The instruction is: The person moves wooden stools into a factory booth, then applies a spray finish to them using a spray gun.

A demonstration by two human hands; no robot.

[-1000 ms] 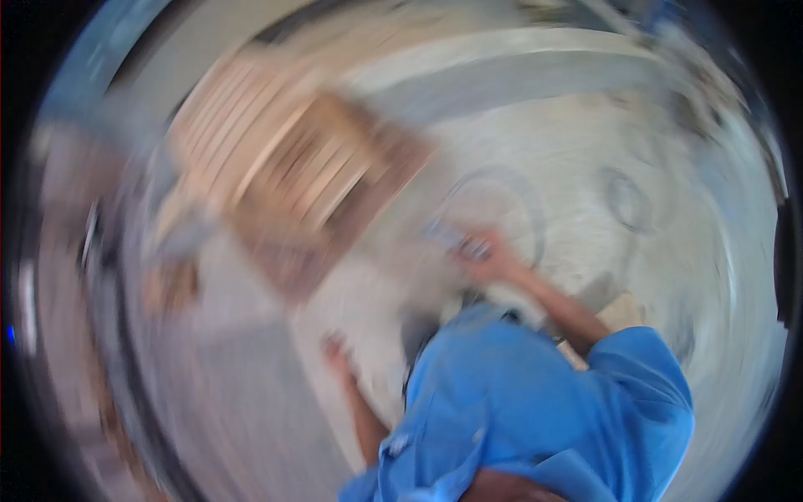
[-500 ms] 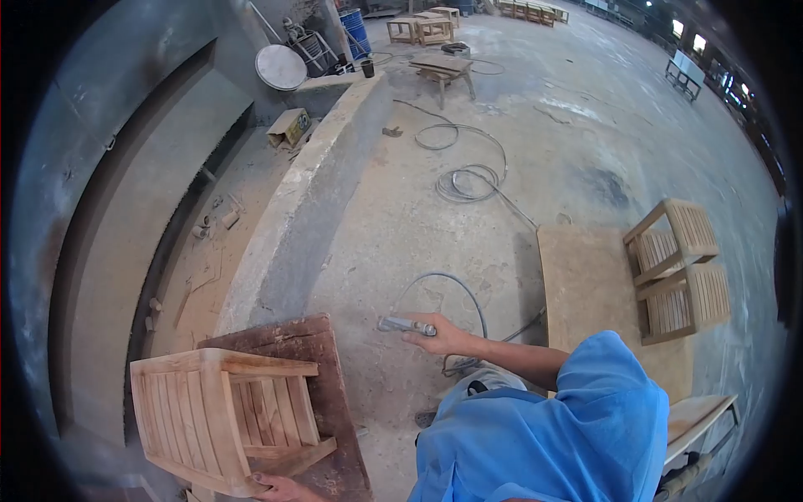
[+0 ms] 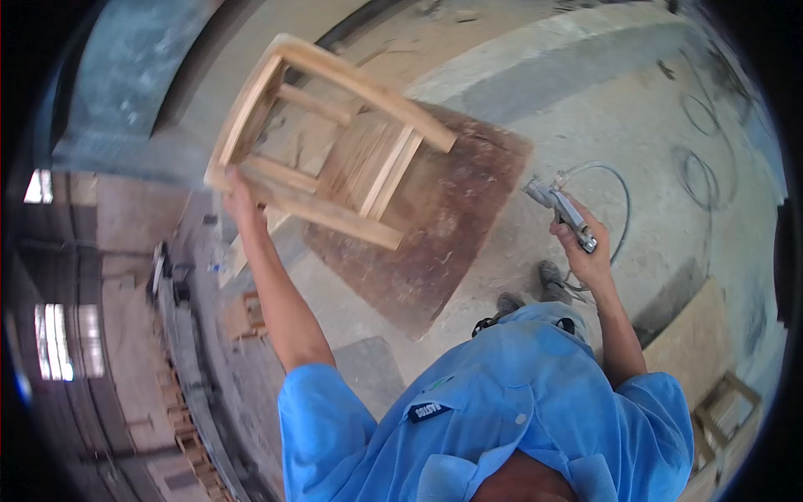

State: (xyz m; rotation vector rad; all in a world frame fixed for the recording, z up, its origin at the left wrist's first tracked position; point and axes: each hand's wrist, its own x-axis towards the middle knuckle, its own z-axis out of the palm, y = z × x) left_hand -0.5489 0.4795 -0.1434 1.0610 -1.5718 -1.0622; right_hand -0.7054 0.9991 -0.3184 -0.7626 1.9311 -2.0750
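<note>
My left hand (image 3: pixel 242 197) grips a small slatted wooden stool (image 3: pixel 335 215) at one corner of its frame. The stool is tipped on its side, legs pointing right, and overlaps a stained reddish-brown board (image 3: pixel 452 243). My right hand (image 3: pixel 590 251) is wrapped round a metal spray gun (image 3: pixel 572 221), its head pointing toward the board's right corner. A thin hose (image 3: pixel 627 205) loops from the gun down toward my feet.
A low concrete wall (image 3: pixel 544 71) runs behind the board. Coiled hose (image 3: pixel 698 180) lies on the floor at right. A wooden panel (image 3: pixel 690 335) and another stool (image 3: pixel 726 408) stand at lower right. More wooden pieces (image 3: pixel 242 316) are at left.
My view has swung round to the left. The stool has turned, its open underside and legs now showing, with my left hand still on it. The spray gun remains in my right hand.
</note>
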